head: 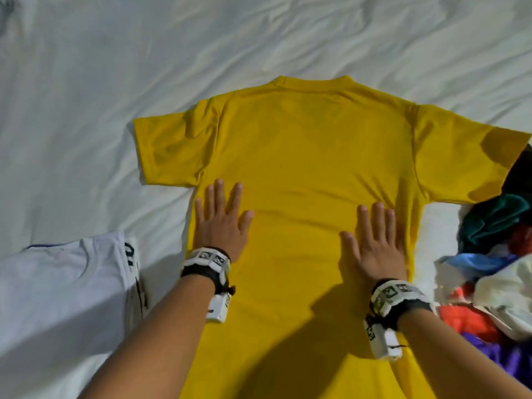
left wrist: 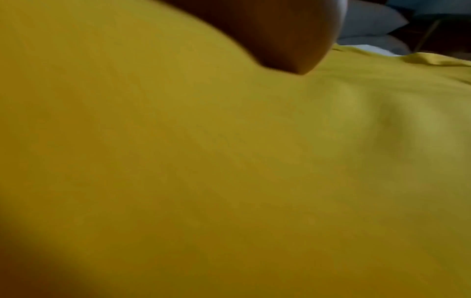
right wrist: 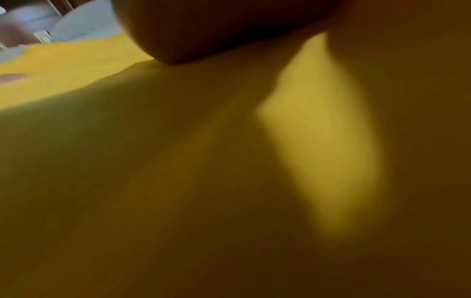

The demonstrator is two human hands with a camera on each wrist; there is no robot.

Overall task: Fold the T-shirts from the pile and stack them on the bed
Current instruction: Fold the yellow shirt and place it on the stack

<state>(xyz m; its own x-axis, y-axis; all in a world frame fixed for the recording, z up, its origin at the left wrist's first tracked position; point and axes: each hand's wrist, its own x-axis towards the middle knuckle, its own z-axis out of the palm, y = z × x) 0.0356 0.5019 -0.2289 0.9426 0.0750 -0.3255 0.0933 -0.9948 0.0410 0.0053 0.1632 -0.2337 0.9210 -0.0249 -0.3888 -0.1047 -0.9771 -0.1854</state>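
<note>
A yellow T-shirt (head: 302, 156) lies spread flat on the white bed (head: 115, 67), collar away from me, both sleeves out to the sides. My left hand (head: 221, 217) presses flat on the shirt's left side just below the sleeve, fingers straight and spread. My right hand (head: 374, 240) presses flat on the right side at about the same height. Both wrist views are filled with blurred yellow T-shirt cloth (left wrist: 229, 161) (right wrist: 318, 131) under the heel of each hand. A pile of mixed coloured shirts (head: 495, 269) lies at the right edge, touching the right sleeve.
A white shirt with dark print (head: 66, 298) lies at the lower left beside the yellow one. Wrinkled white sheet stretches across the far half of the bed. Pale pillows (left wrist: 369, 22) show at the far end in the left wrist view.
</note>
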